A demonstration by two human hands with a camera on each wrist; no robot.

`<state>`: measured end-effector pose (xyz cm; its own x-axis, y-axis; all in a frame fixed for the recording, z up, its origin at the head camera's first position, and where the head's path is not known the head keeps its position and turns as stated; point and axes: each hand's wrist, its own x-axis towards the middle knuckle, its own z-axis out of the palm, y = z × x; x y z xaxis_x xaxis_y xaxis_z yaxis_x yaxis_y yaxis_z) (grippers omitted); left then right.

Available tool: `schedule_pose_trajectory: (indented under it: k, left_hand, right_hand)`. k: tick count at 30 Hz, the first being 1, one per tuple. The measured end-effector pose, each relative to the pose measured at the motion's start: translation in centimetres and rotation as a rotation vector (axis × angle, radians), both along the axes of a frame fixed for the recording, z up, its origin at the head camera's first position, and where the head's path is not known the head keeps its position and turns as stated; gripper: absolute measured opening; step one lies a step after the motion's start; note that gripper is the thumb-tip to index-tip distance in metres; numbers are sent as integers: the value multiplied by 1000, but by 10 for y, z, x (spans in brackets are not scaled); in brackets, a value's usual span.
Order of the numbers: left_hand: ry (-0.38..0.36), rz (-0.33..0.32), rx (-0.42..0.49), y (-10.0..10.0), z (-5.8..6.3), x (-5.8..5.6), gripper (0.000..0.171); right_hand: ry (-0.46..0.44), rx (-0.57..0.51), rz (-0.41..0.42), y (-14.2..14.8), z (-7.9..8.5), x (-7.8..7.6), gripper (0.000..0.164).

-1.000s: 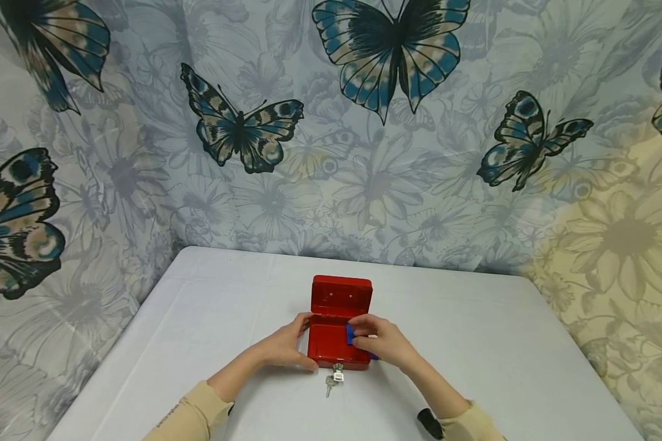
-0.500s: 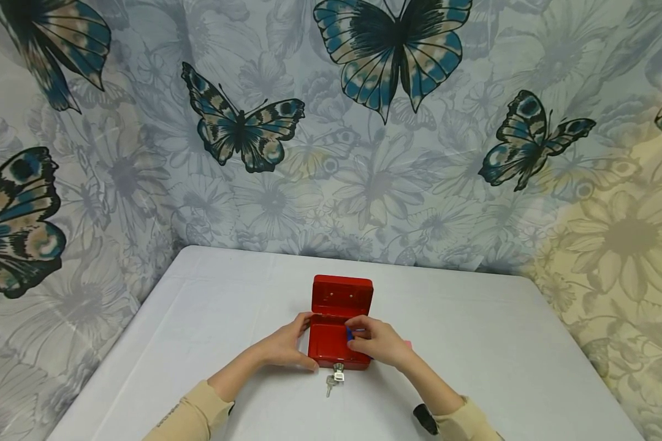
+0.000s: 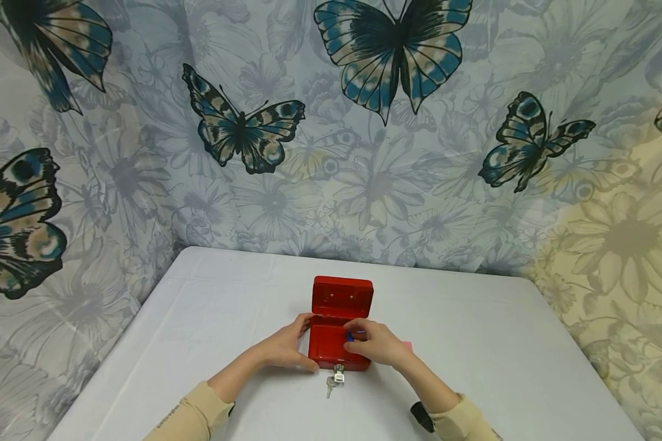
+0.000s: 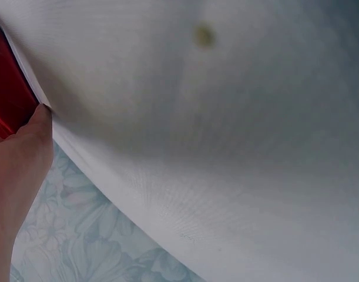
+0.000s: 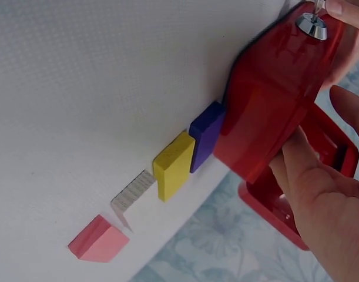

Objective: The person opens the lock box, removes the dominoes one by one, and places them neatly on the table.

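Note:
An open red cash box point(image 3: 327, 350) stands on the white table, its lid point(image 3: 342, 297) raised at the back. A key point(image 3: 330, 384) with a tag hangs at its front lock. My left hand point(image 3: 283, 344) holds the box's left side, thumb at the front corner and fingers toward the rear. My right hand point(image 3: 376, 342) is over the right part of the box, pinching a small blue block point(image 3: 350, 336) that its fingers mostly hide. In the right wrist view the right hand point(image 5: 329, 197) reaches over the box wall point(image 5: 264, 100), and the blue block is out of sight.
In the right wrist view, a dark blue block point(image 5: 207, 136), a yellow block point(image 5: 174, 164), a white ribbed block point(image 5: 134, 191) and a pink block point(image 5: 99, 239) line up beside the box on the table point(image 5: 97, 117). Butterfly-patterned cloth point(image 3: 375, 184) hangs behind the table.
My right hand has shifted slightly left and lower over the box with the blue block, which now shows less. A pink block has come into sight behind the wrist. The left hand stays put.

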<state>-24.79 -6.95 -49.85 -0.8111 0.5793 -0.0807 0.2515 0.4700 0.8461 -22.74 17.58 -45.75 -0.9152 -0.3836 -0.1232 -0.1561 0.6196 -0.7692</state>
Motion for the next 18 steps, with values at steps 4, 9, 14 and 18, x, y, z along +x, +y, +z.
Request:
schedule_pose_trajectory:
  k: [4, 9, 14, 18]
  left_hand:
    - [-1, -1, -1, 0, 0, 0, 100]
    - [-2, 2, -3, 0, 1, 0, 100]
    - [-3, 4, -15, 0, 0, 1, 100]
    - [-3, 4, -15, 0, 0, 1, 100]
  right_hand:
    - [6, 15, 8, -1, -1, 0, 38]
    - [-2, 12, 19, -2, -3, 0, 38]
    - [-14, -2, 29, -5, -5, 1, 38]
    - [-8, -4, 29, -6, -6, 1, 37]
